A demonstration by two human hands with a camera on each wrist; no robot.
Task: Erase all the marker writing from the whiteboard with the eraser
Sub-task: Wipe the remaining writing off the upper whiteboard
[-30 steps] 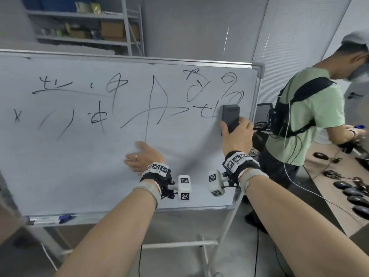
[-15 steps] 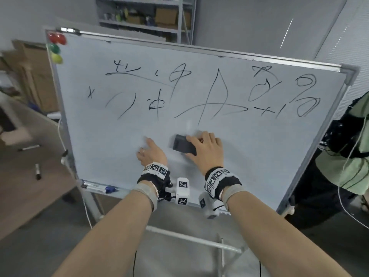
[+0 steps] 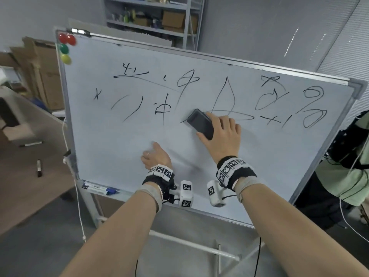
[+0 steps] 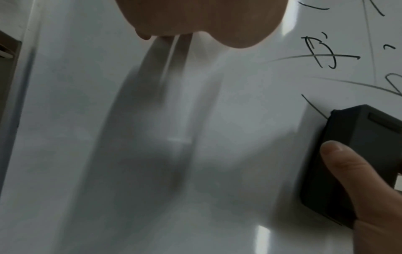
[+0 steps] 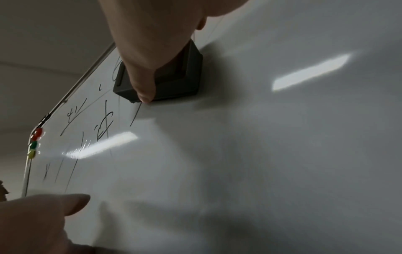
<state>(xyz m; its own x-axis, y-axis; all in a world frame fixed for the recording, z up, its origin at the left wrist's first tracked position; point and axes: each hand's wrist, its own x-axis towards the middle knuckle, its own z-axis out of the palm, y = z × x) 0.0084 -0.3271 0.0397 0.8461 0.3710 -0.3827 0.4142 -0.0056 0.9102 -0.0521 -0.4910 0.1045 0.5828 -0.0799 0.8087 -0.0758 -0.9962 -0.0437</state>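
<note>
A whiteboard (image 3: 119, 152) on a stand carries black marker writing (image 3: 179, 84) across its upper half. My right hand (image 3: 219, 134) grips a black eraser (image 3: 200, 123) and presses it flat on the board at the lower left end of the tall loop drawing. The eraser (image 4: 356, 154) shows at the right of the left wrist view with my thumb on its side, and the eraser (image 5: 165, 80) shows again under my fingers in the right wrist view. My left hand (image 3: 154, 156) lies flat against the blank lower part of the board, fingers straight.
Three round magnets (image 3: 64, 48) sit at the board's top left corner. A blue marker (image 3: 98, 187) lies in the tray. Two more markers (image 3: 39, 167) lie on the brown table at left. A person in a green shirt (image 3: 347, 180) stands close at right. Shelves (image 3: 151, 15) stand behind.
My right hand has carried the eraser from the right end of the writing down to the lower middle, then up to the loop drawing. The camera view swung left. My left hand stayed flat on the board.
</note>
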